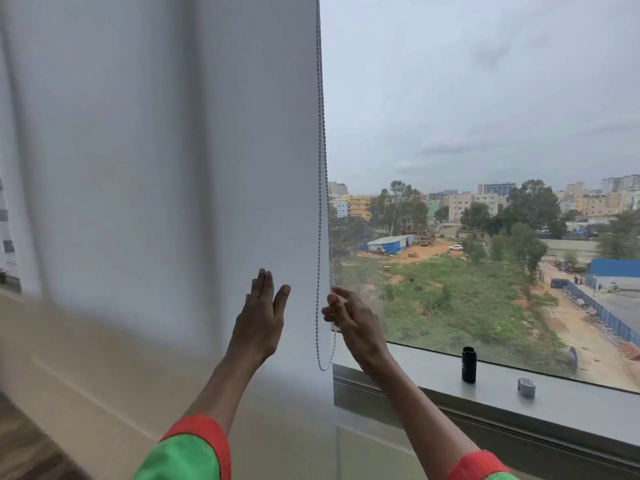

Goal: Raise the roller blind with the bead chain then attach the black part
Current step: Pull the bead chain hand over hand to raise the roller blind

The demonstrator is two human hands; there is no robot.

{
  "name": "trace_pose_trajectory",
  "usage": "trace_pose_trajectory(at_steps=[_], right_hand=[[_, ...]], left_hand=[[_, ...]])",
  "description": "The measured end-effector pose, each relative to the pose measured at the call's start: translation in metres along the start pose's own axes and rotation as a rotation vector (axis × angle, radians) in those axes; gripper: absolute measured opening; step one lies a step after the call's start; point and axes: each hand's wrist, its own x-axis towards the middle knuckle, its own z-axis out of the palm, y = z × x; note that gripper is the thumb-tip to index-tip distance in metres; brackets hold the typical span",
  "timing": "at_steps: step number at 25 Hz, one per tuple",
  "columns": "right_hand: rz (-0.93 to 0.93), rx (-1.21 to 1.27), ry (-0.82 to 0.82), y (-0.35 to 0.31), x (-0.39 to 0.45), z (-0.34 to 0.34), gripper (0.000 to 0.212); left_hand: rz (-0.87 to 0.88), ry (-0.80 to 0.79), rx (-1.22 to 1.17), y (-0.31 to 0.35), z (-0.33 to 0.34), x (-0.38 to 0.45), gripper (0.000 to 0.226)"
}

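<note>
The white roller blind [166, 161] hangs down over the left part of the window. Its white bead chain [319, 237] runs down the blind's right edge and ends in a loop just above the sill. My left hand [262, 317] is raised flat in front of the blind, fingers apart, left of the chain and holding nothing. My right hand [349, 318] is at the chain's right strand, which passes behind its fingertips. Whether the fingers pinch that strand is unclear. A black cylindrical part [469, 364] stands upright on the sill, to the right of my right hand.
A small grey clip-like piece [526, 387] lies on the grey window sill [571, 403] right of the black part. The uncovered glass [485, 133] looks out on a field and buildings. Wooden floor [20, 452] shows at the lower left.
</note>
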Motion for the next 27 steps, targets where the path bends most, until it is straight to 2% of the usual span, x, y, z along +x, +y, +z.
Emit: trace_pose_trajectory(at_steps=[2,5,8,12,15,19,23,27], right_hand=[[0.046,0.186,-0.057,-0.002,0.001,0.015,0.035],[0.038,0.294,-0.058,-0.001,0.001,0.033,0.025],[-0.011,0.268,-0.071,-0.004,-0.001,0.044,0.019],[-0.029,0.201,-0.130,-0.008,-0.003,0.052,0.025],[-0.049,0.162,-0.161,-0.011,-0.007,0.053,0.025],[-0.083,0.115,-0.202,-0.017,-0.012,0.053,0.024],[-0.075,0.128,-0.217,-0.012,-0.017,0.047,0.023],[-0.040,0.194,-0.227,-0.006,-0.019,0.035,0.021]], left_hand=[[0.005,0.038,-0.092,-0.001,-0.001,0.004,0.056],[0.049,0.043,-0.231,0.001,-0.002,0.006,0.054],[0.072,0.058,-0.366,0.006,-0.013,0.011,0.051],[-0.044,0.034,-0.791,0.026,-0.027,0.025,0.047],[-0.016,-0.013,-1.009,0.050,-0.040,0.034,0.040],[0.120,-0.020,-1.045,0.072,-0.050,0.038,0.021],[0.163,0.019,-1.039,0.069,-0.043,0.026,0.028],[0.199,-0.013,-1.016,0.069,-0.042,0.018,0.030]])
